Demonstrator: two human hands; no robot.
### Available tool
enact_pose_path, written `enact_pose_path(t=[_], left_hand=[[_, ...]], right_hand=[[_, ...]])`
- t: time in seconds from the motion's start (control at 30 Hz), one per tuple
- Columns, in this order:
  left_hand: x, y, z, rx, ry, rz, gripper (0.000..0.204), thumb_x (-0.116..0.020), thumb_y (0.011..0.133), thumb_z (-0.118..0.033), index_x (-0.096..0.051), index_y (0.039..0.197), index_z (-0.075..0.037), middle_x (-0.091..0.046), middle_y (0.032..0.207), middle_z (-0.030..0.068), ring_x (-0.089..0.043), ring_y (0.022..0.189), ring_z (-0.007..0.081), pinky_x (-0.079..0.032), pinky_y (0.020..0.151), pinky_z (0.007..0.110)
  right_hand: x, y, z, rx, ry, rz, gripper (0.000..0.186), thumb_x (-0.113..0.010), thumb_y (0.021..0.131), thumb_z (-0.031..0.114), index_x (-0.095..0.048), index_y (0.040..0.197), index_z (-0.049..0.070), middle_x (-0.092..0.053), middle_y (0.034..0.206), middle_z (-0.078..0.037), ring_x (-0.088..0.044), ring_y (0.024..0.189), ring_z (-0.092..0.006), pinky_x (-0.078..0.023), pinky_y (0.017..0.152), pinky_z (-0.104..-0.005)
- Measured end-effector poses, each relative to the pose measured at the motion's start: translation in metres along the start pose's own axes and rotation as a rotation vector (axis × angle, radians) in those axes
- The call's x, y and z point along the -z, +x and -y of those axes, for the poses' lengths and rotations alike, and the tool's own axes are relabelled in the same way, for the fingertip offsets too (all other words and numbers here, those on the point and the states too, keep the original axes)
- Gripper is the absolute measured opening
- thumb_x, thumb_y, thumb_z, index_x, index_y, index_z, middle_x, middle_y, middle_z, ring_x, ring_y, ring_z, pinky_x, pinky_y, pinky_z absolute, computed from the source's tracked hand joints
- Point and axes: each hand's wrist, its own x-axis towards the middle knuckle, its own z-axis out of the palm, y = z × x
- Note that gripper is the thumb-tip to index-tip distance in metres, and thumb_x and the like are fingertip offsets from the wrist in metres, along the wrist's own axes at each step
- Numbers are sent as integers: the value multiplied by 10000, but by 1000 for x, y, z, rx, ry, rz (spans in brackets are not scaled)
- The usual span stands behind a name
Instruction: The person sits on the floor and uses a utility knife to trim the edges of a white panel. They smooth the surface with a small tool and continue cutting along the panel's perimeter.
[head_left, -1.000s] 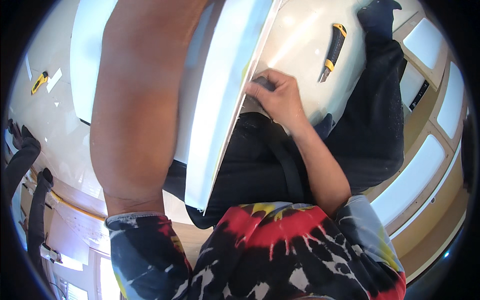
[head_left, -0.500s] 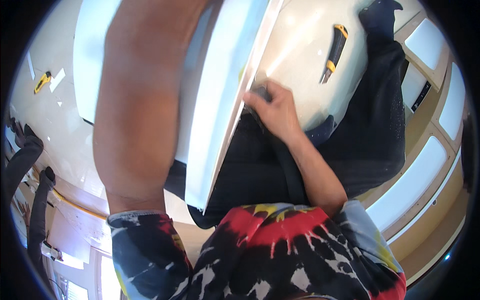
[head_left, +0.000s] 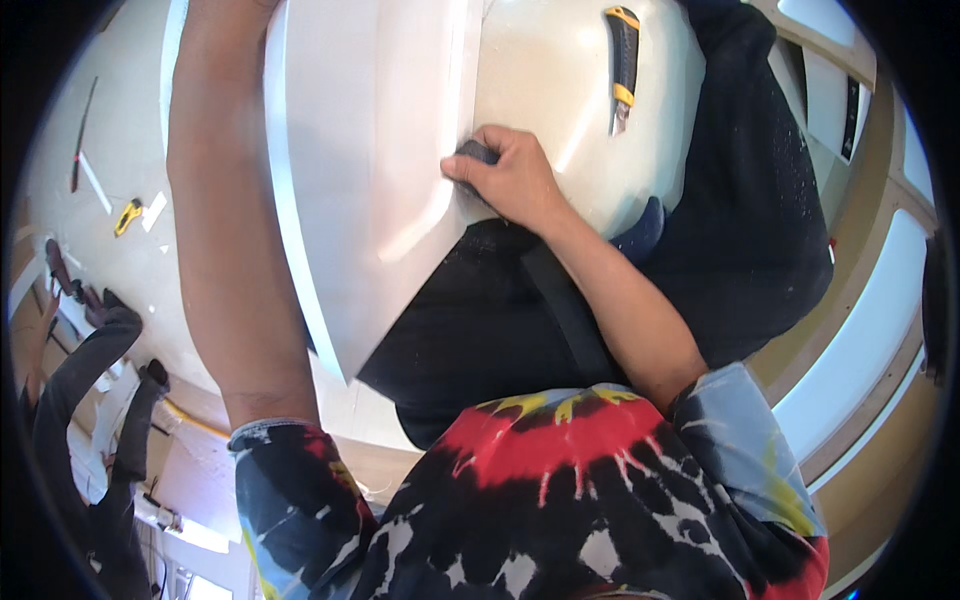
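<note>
A large white panel (head_left: 370, 130) leans across my lap, its broad pale face turned up and a bright white edge along its left side. My right hand (head_left: 515, 178) is closed around a small dark block (head_left: 477, 153) at the panel's right edge. The kind of block cannot be made out, since the fingers cover most of it. My left arm reaches up along the panel's left side, and its hand lies beyond the top of the picture. On the floor to the right of the panel is a black and yellow utility knife (head_left: 624, 70) with its blade out.
A smaller yellow cutter (head_left: 128, 216) lies on the floor at the left beside white scraps (head_left: 154, 210). Another person's legs (head_left: 90, 370) are at the far left. Panels with white insets (head_left: 860, 350) stand along the right. My bent leg (head_left: 760, 200) borders the work on the right.
The panel has tilted, so its broad face shows where its narrow edge was before. My right hand stays at its right edge with the dark block. The view has shifted a little.
</note>
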Motion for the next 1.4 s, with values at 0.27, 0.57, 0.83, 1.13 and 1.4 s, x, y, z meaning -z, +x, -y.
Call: enact_pose_path(t=[0.27, 0.57, 0.83, 1.13, 1.4], left_hand=[[0, -22, -51, -234, 1127, -31, 230, -699, 903, -131, -707, 1105, -21, -726, 1018, 175, -676, 1002, 380, -491, 918, 493], [-105, -254, -56, -228, 1381, 706, 406, -597, 957, -223, -597, 1298, -4, -618, 1259, 158, -508, 1300, 359, -341, 1137, 559], [-130, -287, -51, -256, 1388, 640, 399, -585, 887, -97, -612, 1276, -15, -564, 1043, 151, -558, 1014, 312, -434, 967, 459], [-231, -279, -10, 316, 1144, 166, 458, -553, 915, -116, -567, 1355, 8, -294, 1500, 487, -357, 1374, 590, -200, 1194, 634], [-223, -211, -1, 224, 869, 19, 281, -627, 864, -67, -700, 1127, 0, -312, 1550, 400, -368, 1367, 526, -337, 1070, 570]], right_hand=[[-1, -12, -23, -154, 459, 304, 217, -802, 904, 231, -727, 959, 35, -691, 844, -24, -601, 708, -94, -494, 608, -286], [99, 8, -40, -51, 1029, -344, 552, -754, 889, 117, -484, 1358, 7, -642, 951, -89, -655, 827, -167, -546, 692, -314], [95, 10, -42, -29, 833, -339, 642, -851, 832, 229, -492, 1304, -17, -661, 1007, -117, -638, 821, -144, -542, 663, -298], [87, 5, -32, -3, 808, -289, 646, -863, 830, 304, -515, 1270, -15, -636, 1056, -111, -609, 918, -155, -524, 699, -319], [77, 11, -46, 15, 627, -321, 599, -850, 845, 356, -553, 1226, 1, -606, 941, -67, -595, 882, -129, -502, 729, -280]])
